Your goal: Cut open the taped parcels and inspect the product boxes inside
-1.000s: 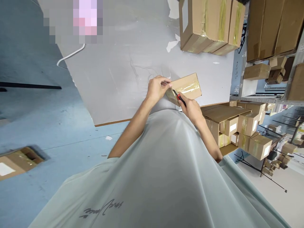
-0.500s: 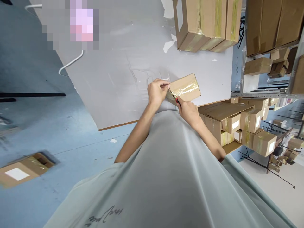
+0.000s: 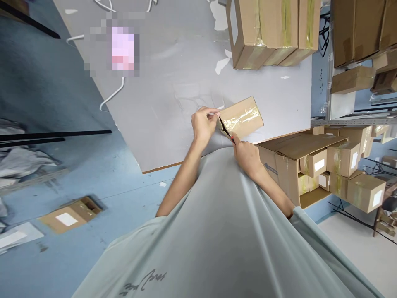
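A small cardboard box (image 3: 246, 108) lies on the grey table, with shiny clear packing tape (image 3: 243, 118) along its top. My left hand (image 3: 202, 123) is at the box's far left corner, thumb and fingers pinched together; what is between them is too small to make out. In my right hand (image 3: 248, 156), below the box's near side, is a pair of scissors (image 3: 225, 129) with dark blades and a bit of red at the handle. The blades reach across the taped left end of the box, their tips close to my left fingertips.
Large taped cartons (image 3: 273, 37) stand at the table's back right. An open carton holding smaller boxes (image 3: 283, 176) is right of the table (image 3: 161, 132). Another box (image 3: 70, 215) lies on the floor at left. White cables (image 3: 113, 95) hang over the left edge.
The view has shifted slightly, so the surroundings appear further right. The scissors' blades now show more plainly at the box's left end. Both hands stay at nearly the same places.
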`<move>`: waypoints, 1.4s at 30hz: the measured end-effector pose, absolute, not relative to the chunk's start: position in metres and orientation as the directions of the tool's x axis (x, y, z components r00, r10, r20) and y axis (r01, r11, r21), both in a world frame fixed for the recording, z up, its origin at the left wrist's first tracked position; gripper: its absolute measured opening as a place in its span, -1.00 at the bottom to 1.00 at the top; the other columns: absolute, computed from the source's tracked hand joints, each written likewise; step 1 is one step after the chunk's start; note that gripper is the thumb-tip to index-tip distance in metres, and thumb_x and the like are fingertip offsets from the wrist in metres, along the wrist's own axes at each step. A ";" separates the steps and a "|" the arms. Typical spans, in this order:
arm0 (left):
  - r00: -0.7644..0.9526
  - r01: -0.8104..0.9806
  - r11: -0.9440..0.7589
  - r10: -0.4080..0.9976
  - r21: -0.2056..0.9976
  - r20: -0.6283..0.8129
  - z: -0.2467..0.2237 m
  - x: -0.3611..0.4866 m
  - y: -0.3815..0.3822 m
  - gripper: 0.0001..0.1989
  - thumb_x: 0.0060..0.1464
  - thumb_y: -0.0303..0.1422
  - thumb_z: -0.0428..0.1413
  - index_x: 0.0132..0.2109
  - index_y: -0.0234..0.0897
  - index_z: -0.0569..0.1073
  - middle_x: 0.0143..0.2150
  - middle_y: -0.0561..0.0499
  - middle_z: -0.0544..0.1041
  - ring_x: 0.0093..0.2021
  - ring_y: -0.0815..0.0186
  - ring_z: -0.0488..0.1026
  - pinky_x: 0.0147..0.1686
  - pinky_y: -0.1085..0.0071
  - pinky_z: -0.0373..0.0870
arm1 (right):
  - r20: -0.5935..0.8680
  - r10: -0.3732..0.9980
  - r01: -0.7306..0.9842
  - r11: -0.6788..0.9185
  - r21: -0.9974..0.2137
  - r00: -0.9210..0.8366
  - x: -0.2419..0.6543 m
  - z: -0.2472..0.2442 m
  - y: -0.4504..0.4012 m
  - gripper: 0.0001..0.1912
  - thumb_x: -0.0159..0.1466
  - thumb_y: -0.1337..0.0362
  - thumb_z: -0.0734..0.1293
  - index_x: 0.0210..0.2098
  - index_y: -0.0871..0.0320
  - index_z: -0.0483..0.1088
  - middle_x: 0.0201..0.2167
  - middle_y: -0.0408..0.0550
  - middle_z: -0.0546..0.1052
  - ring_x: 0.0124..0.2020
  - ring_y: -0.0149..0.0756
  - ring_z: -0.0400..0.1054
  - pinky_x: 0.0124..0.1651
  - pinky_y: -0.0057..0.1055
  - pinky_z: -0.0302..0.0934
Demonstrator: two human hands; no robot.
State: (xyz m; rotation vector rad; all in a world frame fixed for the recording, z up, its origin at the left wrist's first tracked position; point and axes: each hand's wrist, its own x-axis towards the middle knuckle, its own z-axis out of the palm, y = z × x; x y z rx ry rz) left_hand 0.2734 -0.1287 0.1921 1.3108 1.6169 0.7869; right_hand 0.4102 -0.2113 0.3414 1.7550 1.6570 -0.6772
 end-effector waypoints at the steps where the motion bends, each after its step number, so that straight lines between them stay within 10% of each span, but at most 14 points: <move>1: -0.050 0.413 0.238 0.970 0.879 -0.239 0.192 0.272 -0.127 -0.82 0.33 -0.39 0.26 -0.04 -0.18 0.78 -0.02 -0.05 0.76 -0.12 0.19 0.71 0.00 0.29 0.64 | -0.729 0.681 0.997 -0.018 0.076 0.068 0.414 0.346 -0.214 -0.37 0.73 0.26 0.07 0.73 0.12 0.10 0.08 0.29 0.76 0.09 0.04 0.73 0.12 -0.22 0.51; 7: 0.047 0.517 0.049 0.995 0.855 -0.086 0.205 0.285 -0.128 -0.64 0.34 -0.43 0.20 0.21 -0.16 0.69 0.23 -0.16 0.68 0.28 0.01 0.64 0.37 0.03 0.57 | -0.590 0.793 0.984 -0.180 0.016 0.154 0.477 0.352 -0.217 -0.36 0.71 0.19 0.09 0.71 0.13 0.17 0.05 0.22 0.80 -0.02 0.11 0.74 0.01 -0.20 0.53; 13: 0.441 0.564 -0.299 0.897 0.770 0.025 0.224 0.353 -0.142 -0.56 0.42 -0.18 0.23 0.37 -0.02 0.59 0.59 -0.16 0.44 0.77 -0.28 0.00 0.69 -0.50 -0.19 | -0.442 0.884 0.968 -0.224 -0.116 0.151 0.541 0.318 -0.201 -0.34 0.66 0.22 0.09 0.68 0.18 0.22 0.22 0.25 0.74 0.06 0.13 0.71 0.07 -0.14 0.53; 26: 0.452 0.607 -0.257 0.890 0.752 -0.060 0.213 0.366 -0.143 -0.42 0.38 -0.02 0.30 0.47 0.09 0.56 0.67 -0.10 0.35 0.78 -0.39 -0.10 0.66 -0.60 -0.37 | -0.608 0.790 0.989 -0.140 -0.051 0.080 0.539 0.308 -0.155 -0.28 0.71 0.21 -0.05 0.79 0.16 -0.15 0.34 0.30 0.63 0.21 0.07 0.61 0.21 -0.18 0.44; 42: 0.460 0.567 -0.260 0.887 0.782 -0.038 0.209 0.370 -0.154 -0.25 0.27 0.08 0.37 0.53 0.13 0.50 0.69 -0.10 0.32 0.79 -0.38 -0.11 0.69 -0.51 -0.37 | -0.588 0.773 0.970 -0.163 0.179 0.239 0.506 0.324 -0.148 -0.30 0.73 0.21 0.03 0.78 0.15 -0.12 0.20 0.37 0.68 0.15 0.06 0.68 0.18 -0.18 0.50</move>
